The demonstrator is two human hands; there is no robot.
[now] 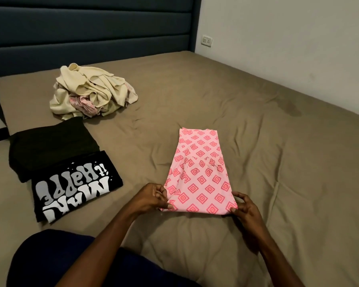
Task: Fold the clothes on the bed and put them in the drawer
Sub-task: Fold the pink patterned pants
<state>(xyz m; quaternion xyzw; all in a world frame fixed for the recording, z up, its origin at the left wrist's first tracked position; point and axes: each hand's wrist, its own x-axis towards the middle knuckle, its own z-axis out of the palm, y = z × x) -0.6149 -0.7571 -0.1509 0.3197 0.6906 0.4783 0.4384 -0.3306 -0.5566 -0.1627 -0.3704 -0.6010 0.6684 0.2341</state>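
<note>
A pink garment (pixel 199 172) with a red diamond pattern lies folded into a long strip on the brown bed (pixel 278 162). My left hand (pixel 153 198) pinches its near left corner. At the near right corner, my right hand (pixel 244 210) pinches the cloth between thumb and fingers. A folded black T-shirt (pixel 75 189) with grey lettering lies to the left, overlapping a folded dark garment (pixel 50 146). Behind them sits a heap of unfolded cream and pink clothes (pixel 91 92). No drawer is in view.
A dark blue padded headboard (pixel 91 27) stands along the far side. A white wall (pixel 288 48) with a socket (pixel 207 40) runs along the right edge of the bed. My dark-clothed knee (pixel 60 262) is at the bottom left.
</note>
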